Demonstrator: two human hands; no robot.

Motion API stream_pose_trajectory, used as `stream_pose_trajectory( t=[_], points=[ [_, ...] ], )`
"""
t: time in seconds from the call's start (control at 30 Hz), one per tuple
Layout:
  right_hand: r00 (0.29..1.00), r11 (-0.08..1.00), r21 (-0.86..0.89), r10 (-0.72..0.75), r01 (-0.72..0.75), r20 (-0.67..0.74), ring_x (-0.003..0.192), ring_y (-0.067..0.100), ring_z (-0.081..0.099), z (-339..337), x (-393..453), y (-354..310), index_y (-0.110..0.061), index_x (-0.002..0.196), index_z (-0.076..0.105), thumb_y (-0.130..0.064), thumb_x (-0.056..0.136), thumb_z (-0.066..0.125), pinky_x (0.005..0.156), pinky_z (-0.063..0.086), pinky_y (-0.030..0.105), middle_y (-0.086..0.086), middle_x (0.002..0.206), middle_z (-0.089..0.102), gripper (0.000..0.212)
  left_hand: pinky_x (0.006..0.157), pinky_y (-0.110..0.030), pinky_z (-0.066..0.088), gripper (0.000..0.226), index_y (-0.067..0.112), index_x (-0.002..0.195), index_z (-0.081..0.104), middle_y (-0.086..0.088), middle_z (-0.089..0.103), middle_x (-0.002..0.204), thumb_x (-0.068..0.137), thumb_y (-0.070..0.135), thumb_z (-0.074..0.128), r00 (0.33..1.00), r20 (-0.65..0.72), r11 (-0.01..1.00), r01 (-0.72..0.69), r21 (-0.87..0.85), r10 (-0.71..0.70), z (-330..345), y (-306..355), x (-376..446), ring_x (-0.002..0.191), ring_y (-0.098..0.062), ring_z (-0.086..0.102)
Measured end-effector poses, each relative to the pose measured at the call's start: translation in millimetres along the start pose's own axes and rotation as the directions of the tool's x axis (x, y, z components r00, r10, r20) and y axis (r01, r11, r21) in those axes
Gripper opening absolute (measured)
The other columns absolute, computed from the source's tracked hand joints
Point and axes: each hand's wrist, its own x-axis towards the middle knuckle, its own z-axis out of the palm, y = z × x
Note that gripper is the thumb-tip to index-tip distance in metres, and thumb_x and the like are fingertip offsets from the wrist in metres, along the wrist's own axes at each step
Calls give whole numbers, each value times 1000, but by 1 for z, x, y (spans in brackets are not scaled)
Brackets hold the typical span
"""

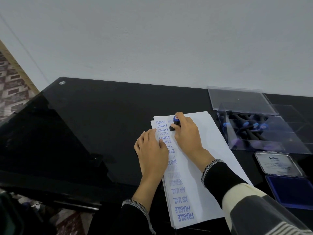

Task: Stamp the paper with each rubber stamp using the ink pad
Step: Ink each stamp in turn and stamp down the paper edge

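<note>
A stack of white paper (208, 155) lies on the black glass table, with a column of blue prints down its left side: SAMPLE, AIR MAIL, FRAGILE. My right hand (188, 133) grips a black rubber stamp (175, 123) with a blue cap, its base down on the paper near the far left corner. My left hand (151, 150) lies flat on the paper's left edge, fingers straight. The open ink pad (291, 192), blue with its lid folded back, sits to the right of the paper.
A clear plastic box (264, 133) holding several more black stamps with blue caps stands at the far right, its clear lid (240, 100) behind it. The black glass table (93, 119) meets a white wall at the back; its left edge drops to a patterned floor.
</note>
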Motion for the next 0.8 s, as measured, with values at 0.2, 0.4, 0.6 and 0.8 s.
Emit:
stream_pose_trajectory(
  t=[0.2,0.4,0.6,0.8],
  points=[
    [992,961,245,120,-128,49,78,21,65,-11,13,8,-17,101,51,-17,91,62,66,44,10,8,84,69,15,114,-35,16,41,20,136,43,6,44,141,95,27,49,1000,0,1000,-11,11,11,-2,2,0,137,-15,30],
    [861,634,642,501,-431,82,89,22,70,-29,13,31,-22,101,56,-26,86,68,92,52,40,7,92,72,20,115,-35,14,42,20,137,44,5,44,141,96,27,49,1000,4,1000,-4,18,4,-2,3,0,138,-16,29],
    [809,457,796,583,-397,69,82,19,72,-32,-1,37,-6,113,54,-16,88,67,95,51,43,14,95,71,31,114,-38,16,42,19,137,44,4,45,141,96,27,49,1000,6,999,-3,35,3,-1,3,1,138,-17,30],
    [835,516,781,550,-351,11,80,16,70,-31,-5,30,-23,96,54,-15,89,66,96,49,39,0,81,71,16,114,-37,15,40,20,135,46,6,45,141,96,27,49,1000,3,999,-2,43,2,1,2,2,137,-16,30]
  ],
)
